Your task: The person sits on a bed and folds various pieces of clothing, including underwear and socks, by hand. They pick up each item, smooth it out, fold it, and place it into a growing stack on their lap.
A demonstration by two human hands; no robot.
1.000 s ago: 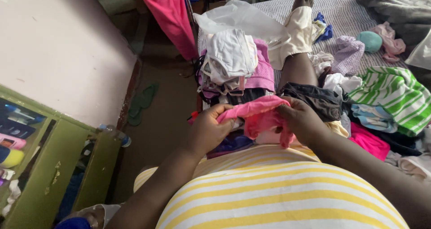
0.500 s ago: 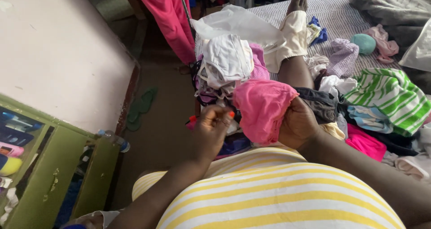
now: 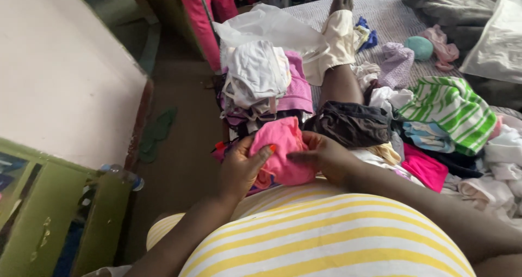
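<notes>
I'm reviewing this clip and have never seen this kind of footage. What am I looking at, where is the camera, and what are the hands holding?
There is no machine here: a person wears a camera on the head, so the picture looks down over a yellow striped top at their own two hands. The left hand and right hand both grip a bright pink garment, bunched between them. The person sits on a bed with one leg stretched out. Around it lie loose clothes: a folded pile just beyond the hands, a dark garment and a green striped cloth. A green cabinet stands at lower left.

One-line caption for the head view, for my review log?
Seated on a bed among scattered clothes, both hands, left hand and right hand, hold a folded pink garment near a clothing stack.
</notes>
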